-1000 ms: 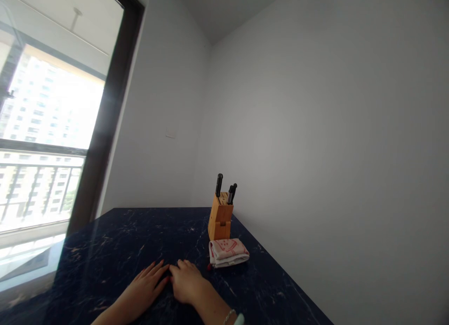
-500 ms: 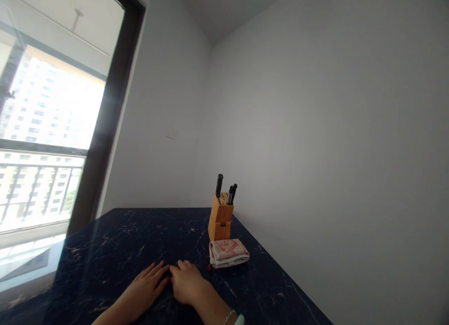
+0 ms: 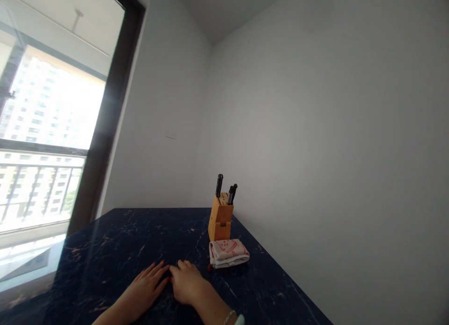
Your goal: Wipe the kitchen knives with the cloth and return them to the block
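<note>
My left hand [image 3: 149,284] lies flat on the dark blue marbled table [image 3: 164,227], palm down, with its fingers stretched out. Close beside it rests my right hand [image 3: 187,282], also palm down and holding nothing; its fingers bend a little and partly hide behind the back of the hand. The fingertips of both hands nearly meet. To the right of my right hand, a folded white and pink towel [image 3: 229,253] lies on the table. Just behind the towel stands a wooden knife block [image 3: 222,217] with a few black-handled knives [image 3: 219,185] in it.
A small red thing [image 3: 209,267] sits at the towel's left corner, too small to make out. The table's right edge runs beside a grey wall [image 3: 315,152]. On the left is a dark-framed glass door [image 3: 105,110], with a balcony railing beyond.
</note>
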Demonstrator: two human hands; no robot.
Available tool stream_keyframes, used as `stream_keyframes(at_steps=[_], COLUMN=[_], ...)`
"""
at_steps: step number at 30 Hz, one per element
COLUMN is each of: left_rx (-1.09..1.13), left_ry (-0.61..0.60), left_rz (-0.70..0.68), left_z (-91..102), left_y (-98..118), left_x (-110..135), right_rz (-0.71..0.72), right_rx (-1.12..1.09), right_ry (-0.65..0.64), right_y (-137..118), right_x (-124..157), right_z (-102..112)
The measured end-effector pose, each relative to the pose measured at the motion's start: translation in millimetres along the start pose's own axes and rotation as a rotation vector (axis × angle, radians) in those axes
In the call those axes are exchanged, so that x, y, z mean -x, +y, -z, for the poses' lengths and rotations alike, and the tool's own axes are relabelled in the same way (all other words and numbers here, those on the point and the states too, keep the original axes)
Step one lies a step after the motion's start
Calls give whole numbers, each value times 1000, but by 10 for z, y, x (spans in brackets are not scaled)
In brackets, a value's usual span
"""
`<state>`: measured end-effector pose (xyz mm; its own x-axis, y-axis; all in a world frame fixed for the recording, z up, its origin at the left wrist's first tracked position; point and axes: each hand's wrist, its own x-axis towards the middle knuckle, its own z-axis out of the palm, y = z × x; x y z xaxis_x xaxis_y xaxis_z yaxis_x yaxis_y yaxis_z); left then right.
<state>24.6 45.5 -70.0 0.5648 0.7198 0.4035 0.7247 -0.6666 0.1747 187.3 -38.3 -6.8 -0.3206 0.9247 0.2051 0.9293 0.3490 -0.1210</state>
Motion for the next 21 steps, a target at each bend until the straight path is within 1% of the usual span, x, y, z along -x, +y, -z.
stream_keyframes(at_steps=[15,21], left_rx=[-3,-4], left_ry=[10,7], left_rz=[8,12], left_z=[-16,5], left_y=[-13,10], left_x=[-10,-1], right_rz=[-6,-5], right_rx=[14,10], right_ry=[-1,-11], right_y=[1,22], right_x=[-11,-26], right_z=[-8,-34])
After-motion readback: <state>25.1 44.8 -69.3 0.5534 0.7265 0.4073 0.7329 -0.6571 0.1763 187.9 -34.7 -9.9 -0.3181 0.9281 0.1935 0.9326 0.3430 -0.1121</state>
